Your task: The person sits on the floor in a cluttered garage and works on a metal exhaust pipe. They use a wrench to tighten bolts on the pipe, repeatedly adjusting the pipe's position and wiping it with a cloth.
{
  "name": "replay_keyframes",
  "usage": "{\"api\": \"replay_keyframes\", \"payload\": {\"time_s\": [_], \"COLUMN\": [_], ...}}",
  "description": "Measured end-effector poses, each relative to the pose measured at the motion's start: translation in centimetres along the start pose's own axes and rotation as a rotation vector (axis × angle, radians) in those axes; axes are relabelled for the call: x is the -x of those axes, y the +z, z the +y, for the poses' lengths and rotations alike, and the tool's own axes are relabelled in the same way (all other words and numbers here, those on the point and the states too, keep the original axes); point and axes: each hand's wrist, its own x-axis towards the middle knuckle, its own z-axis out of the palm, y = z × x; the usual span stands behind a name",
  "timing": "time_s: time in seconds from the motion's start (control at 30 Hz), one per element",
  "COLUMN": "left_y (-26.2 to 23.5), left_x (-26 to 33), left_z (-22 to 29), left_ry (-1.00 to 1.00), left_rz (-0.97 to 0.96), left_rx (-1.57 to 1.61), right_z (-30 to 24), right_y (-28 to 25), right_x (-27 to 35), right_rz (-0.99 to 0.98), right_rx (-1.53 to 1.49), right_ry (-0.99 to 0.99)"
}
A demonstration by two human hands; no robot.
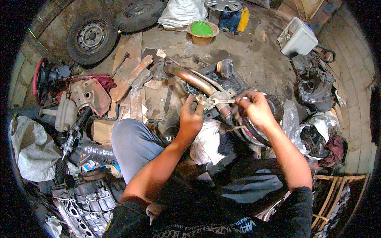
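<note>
Left hand [191, 117] grips flange bracket [201, 100] at lower end of copper-coloured pipe [190, 77], fingers closed around it. Right hand [256, 109] pinches wrench [223, 101], head seated at flange joint. Pipe runs up-left from joint, above person's knee [133, 142]. White rag [206, 141] lies below hands. Tyres [92, 36] well apart at top left; green bowl [202, 29] near top centre.

The right hand [256, 109] hides the wrench [223, 101] handle's end
</note>
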Motion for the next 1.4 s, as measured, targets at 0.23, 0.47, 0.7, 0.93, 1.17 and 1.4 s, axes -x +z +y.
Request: {"api": "replay_keyframes", "payload": {"time_s": [0.23, 0.47, 0.7, 0.93, 1.17, 1.4], "left_y": [0.1, 1.1, 0.2, -0.4, -0.1, -1.3], "left_x": [0.6, 1.3, 1.6, 0.7, 1.6, 1.1], "left_z": [0.5, 0.7, 3.2, 4.0, 2.3, 2.4], "left_ry": [-0.099, -0.494, -0.481, -0.69, -0.61, -0.65], "left_rz": [0.057, 0.164, 0.083, -0.036, -0.025, -0.019], "left_rx": [-0.015, 0.185, 0.333, 0.43, 0.511, 0.57], "right_z": [-2.0, -0.2, -0.4, 0.4, -0.5, 0.3], "right_y": [3.6, 8.6, 9.7, 8.9, 7.7, 7.1], "right_x": [4.3, 6.2, 7.4, 7.3, 6.9, 6.4], "right_rz": [-0.017, 0.149, 0.178, 0.212, 0.196, 0.26], "right_rx": [0.266, -0.225, -0.444, -0.175, -0.288, -0.282], "right_ry": [0.103, 0.191, 0.259, 0.109, 0.241, 0.134]}}
